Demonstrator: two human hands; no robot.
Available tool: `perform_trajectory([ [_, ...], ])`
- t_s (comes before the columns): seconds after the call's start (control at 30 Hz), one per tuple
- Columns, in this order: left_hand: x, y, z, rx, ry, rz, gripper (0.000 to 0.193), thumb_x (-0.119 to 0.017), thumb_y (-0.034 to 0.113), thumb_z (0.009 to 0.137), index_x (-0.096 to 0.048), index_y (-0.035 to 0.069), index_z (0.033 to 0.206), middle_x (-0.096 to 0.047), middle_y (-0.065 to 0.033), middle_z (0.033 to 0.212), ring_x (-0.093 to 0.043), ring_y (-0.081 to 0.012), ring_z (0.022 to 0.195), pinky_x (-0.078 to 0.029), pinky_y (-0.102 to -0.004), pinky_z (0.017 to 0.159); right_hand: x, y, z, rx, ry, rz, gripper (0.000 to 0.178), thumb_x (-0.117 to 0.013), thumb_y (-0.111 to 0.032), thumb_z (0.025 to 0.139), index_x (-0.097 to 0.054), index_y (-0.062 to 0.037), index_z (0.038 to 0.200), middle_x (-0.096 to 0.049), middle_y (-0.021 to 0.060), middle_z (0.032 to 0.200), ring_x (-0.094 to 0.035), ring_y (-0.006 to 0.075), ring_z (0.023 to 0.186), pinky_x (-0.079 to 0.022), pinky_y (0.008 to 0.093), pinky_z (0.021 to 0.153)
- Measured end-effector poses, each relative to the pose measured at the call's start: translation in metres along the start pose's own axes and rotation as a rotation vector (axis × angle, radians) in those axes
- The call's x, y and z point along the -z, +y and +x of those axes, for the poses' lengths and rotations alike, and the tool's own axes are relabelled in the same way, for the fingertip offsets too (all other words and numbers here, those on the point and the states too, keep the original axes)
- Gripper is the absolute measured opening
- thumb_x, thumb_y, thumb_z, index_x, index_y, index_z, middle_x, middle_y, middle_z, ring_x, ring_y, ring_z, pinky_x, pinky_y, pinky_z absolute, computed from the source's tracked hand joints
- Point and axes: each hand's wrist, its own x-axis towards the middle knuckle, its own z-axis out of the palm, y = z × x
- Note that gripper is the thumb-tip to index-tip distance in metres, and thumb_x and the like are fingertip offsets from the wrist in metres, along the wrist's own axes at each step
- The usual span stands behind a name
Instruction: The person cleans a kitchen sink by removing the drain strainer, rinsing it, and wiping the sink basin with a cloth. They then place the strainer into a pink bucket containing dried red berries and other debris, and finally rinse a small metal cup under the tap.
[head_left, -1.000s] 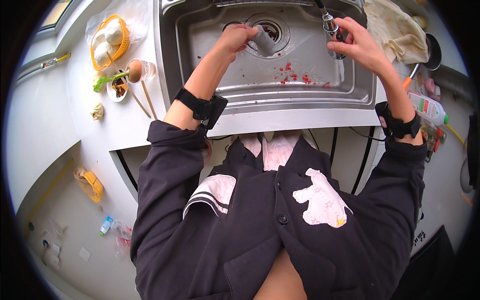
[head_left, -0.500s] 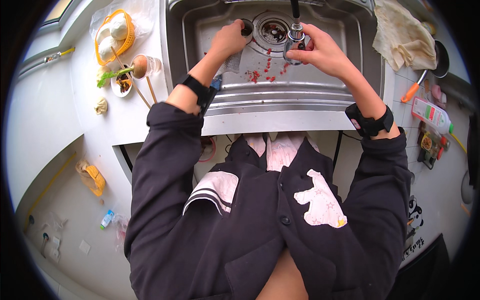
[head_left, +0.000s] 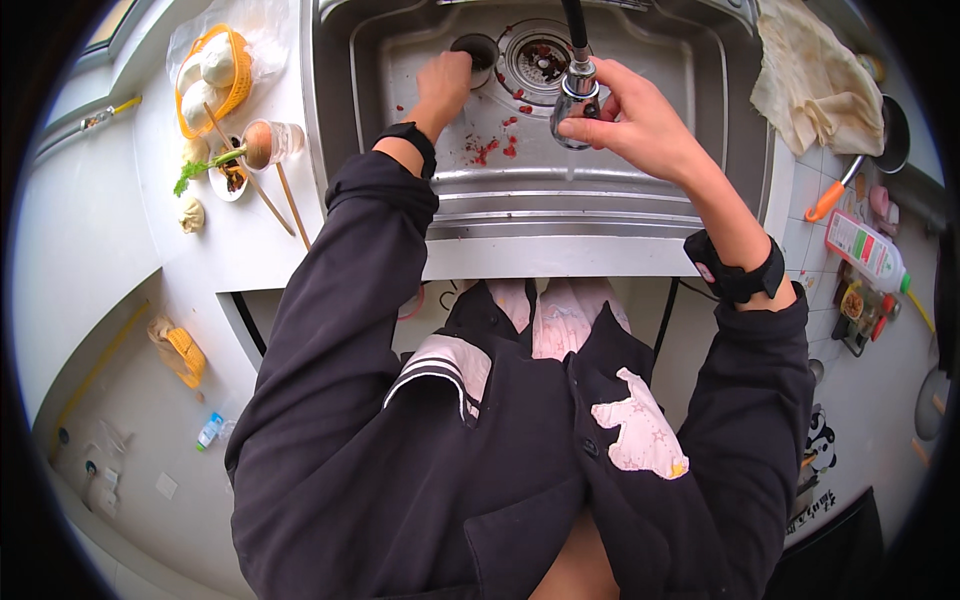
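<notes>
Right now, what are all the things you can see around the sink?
Sink: one, steel, top middle.
Drain strainer: one, metal, sink floor.
Red scraps: several, red, sink floor.
Spray head: one, silver on a black hose, over the sink.
Cloth: one, beige, counter right of the sink.
Basket: one, orange, holding white buns, counter at left.
Chopsticks: a few, wooden, counter at left.
Small dish: one, white, beside the chopsticks.
Bottle: one, clear with a green cap, far right.
Left hand: one, reaching to the sink floor by a dark round piece; grip unclear.
Right hand: one, holding the spray head.
</notes>
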Motion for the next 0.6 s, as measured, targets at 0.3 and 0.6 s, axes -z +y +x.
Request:
perform_trajectory([
  [0.3,0.082,-0.032,-0.010,0.158,0.257,-0.147,0.022,-0.071,0.031,0.086,-0.076,0.015,0.099,-0.074,-0.0142,0.092,-0.070,-0.0387,0.090,-0.055,-0.0490,0.078,-0.055,-0.016,0.032,0.070,-0.166,0.173,0.045,-0.080,-0.032,0.077,-0.059,-0.0032,0.103,-0.064,0.0084,0.092,-0.064,0.0221,0.082,-0.052,0.0370,0.074],
  [0.6,0.125,-0.060,-0.055,0.154,0.391,-0.254,0.009,-0.072,0.013,0.080,-0.071,0.004,0.084,-0.071,-0.0197,0.081,-0.070,-0.0389,0.081,-0.054,-0.0475,0.072,-0.122,-0.020,0.076,0.365,0.014,0.056,0.038,-0.081,-0.024,0.083,-0.057,-0.0045,0.105,-0.064,0.0045,0.081,-0.066,0.0123,0.067,-0.050,0.0289,0.060],
])
